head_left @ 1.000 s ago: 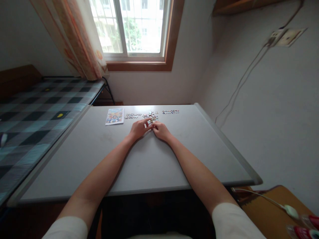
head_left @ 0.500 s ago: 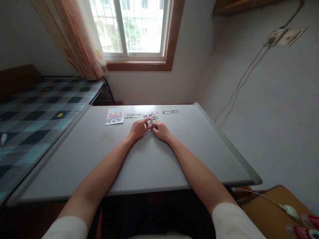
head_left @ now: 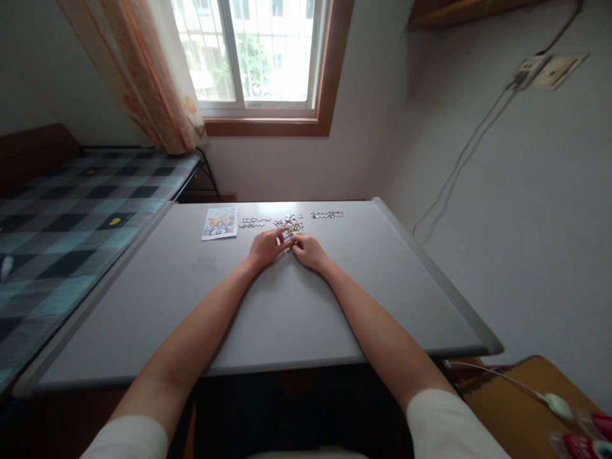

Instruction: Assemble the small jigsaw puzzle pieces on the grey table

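Note:
My left hand (head_left: pixel 268 247) and my right hand (head_left: pixel 308 250) rest close together over the near edge of the jigsaw pieces (head_left: pixel 294 225) in the middle. The left thumb and forefinger curve round toward my right fingertips, and small pieces show between them. My right fingers are curled and pressed together; what they hold is too small to make out. Left of the middle pile lies a loose group of puzzle pieces (head_left: pixel 253 223), and to the right a row of pieces (head_left: pixel 327 215). A printed picture sheet (head_left: pixel 220 223) lies flat at the left.
The pieces lie on a white table (head_left: pixel 296 319) with grey raised edges. A bed with a checked cover (head_left: pixel 105 191) stands along the left. At the lower right, a wooden stool or low table (head_left: pixel 507 395) carries a white cable (head_left: pixel 507 371) and red-topped items (head_left: pixel 581 443).

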Demonstrator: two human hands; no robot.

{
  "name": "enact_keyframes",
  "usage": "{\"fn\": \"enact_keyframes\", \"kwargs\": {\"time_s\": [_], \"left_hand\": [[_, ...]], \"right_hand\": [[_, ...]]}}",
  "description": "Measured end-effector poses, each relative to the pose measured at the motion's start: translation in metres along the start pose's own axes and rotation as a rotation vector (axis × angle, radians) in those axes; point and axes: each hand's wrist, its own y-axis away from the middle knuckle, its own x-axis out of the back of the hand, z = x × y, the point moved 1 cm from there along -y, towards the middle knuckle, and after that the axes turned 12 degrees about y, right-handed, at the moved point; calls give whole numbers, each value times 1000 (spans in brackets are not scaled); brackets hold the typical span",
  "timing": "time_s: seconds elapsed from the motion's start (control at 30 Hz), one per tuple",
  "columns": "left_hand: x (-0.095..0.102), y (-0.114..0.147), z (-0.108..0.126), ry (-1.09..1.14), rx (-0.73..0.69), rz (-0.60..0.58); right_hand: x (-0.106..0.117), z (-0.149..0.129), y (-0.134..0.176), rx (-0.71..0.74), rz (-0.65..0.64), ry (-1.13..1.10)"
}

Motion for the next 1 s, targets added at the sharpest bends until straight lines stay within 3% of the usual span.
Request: {"fn": "enact_keyframes", "kwargs": {"time_s": [1.0], "left_hand": [[1, 0, 1, 17, 10, 16]], "right_hand": [[-1, 0, 0, -5, -1, -1]]}}
